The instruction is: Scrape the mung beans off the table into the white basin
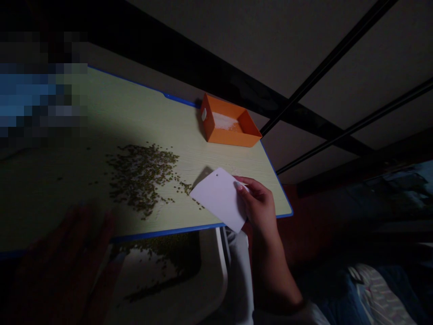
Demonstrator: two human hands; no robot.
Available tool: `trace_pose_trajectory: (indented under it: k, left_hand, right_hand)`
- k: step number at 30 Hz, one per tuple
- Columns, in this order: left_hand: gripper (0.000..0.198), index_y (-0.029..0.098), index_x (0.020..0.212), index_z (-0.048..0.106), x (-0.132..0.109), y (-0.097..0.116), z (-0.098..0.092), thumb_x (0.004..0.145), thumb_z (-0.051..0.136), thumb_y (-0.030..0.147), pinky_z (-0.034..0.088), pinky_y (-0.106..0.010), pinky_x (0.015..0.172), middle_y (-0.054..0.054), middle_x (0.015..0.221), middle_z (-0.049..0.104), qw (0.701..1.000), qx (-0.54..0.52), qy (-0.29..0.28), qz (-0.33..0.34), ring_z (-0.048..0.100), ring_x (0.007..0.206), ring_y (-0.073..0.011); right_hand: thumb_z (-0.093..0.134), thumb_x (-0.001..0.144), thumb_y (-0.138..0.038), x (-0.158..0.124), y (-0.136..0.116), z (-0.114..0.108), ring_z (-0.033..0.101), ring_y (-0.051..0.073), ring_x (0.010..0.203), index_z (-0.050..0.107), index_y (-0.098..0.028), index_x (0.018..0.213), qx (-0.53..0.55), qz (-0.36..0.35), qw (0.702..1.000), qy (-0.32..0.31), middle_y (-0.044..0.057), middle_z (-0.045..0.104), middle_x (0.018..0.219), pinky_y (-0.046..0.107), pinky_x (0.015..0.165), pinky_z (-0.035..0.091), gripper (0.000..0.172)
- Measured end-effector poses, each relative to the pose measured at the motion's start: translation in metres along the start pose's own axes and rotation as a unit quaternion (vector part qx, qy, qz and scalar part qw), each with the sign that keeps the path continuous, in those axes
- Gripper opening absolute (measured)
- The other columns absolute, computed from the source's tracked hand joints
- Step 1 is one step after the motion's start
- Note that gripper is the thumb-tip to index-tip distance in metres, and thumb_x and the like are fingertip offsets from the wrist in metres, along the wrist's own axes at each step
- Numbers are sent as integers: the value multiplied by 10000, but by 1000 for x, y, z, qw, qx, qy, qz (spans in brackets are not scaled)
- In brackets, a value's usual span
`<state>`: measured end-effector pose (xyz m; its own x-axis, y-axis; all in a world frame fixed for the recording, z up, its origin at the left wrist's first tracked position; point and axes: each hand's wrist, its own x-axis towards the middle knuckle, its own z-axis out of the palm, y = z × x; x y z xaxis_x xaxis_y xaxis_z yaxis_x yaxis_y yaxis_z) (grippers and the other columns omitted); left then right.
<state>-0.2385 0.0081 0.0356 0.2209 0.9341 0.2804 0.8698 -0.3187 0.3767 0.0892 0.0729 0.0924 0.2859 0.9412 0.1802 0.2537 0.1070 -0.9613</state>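
My right hand (259, 203) pinches a flat white card (218, 196) with a small hole near one corner. The card is tilted over the front part of the pale green tabletop (135, 108), its far-left corner beside a few stray seeds. Left of it lies a loose spread of small green seeds (142, 176), possibly beans. In deep shadow at the lower left, my left hand (67, 253) is at the table's front edge, fingers apart, with nothing visible in it. Below that edge, a white tub (221, 266) contains many more of the seeds.
An orange open box (225, 140) with white granules inside stands at the table's back right. Blue trim (287, 214) borders the tabletop. Dark-framed panels (257, 49) rise behind it. Striped and blue cloth (375, 289) lies at the lower right. A blurred-out blue patch covers the far left.
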Motion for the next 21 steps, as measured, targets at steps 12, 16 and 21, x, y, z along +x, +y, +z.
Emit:
trace_pose_trajectory:
  k: [12, 16, 21]
  left_hand:
    - [635, 446, 1443, 183, 4, 18, -5, 846, 303, 627, 187, -650, 1229, 83, 1617, 160, 996, -62, 44, -53, 205, 1497, -317]
    - [623, 477, 1435, 166, 5, 21, -5, 850, 311, 637, 194, -640, 1234, 101, 1614, 160, 996, -63, 57, -37, 215, 1494, -310]
    - [630, 470, 1430, 187, 6, 20, -8, 844, 307, 669, 204, -654, 1227, 81, 1612, 175, 996, -63, 41, -40, 227, 1490, -318]
  right_hand:
    - [726, 777, -297, -5, -3, 1, 708, 202, 934, 775, -261, 905, 3, 3, 1000, -9, 26, 793, 982, 372, 865, 521, 141]
    - [719, 796, -298, -9, -2, -4, 709, 198, 930, 772, -267, 931, 3, 9, 1000, -11, 24, 791, 997, 367, 854, 525, 149]
    - [719, 805, -295, -13, -1, -2, 710, 197, 934, 771, -271, 933, 10, 4, 1000, -21, 19, 791, 1001, 379, 866, 528, 140]
